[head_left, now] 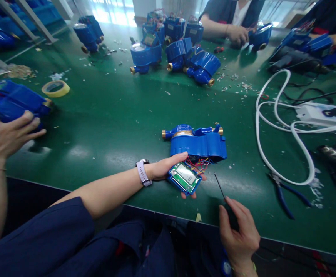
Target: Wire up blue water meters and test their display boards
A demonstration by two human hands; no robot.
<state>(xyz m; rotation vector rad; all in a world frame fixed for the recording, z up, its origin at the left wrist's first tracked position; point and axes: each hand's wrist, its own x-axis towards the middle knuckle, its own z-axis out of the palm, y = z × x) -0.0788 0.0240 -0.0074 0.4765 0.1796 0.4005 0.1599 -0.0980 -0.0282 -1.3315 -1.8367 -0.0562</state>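
My left hand [161, 168], with a watch on the wrist, is closed around a display circuit board [184, 178] in a blue frame. Its thumb lies along the top edge, and fingertips show beneath the far side. Thin coloured wires [203, 164] run from the board to a blue water meter [198, 145], which lies on its side just behind it with brass pipe ends showing. To the right, my right hand [240, 232] grips a screwdriver [219, 186]. Its thin shaft points up and left, apart from the board, and its handle is mostly hidden in the fingers.
Several water meters [146, 55] stand at the back of the green table [112, 107]. Blue-handled pliers [283, 196], a white cable [257, 134] and a power strip [315, 113] lie right. Tape [56, 89] is left, near a co-worker's hand [9, 132] on another meter.
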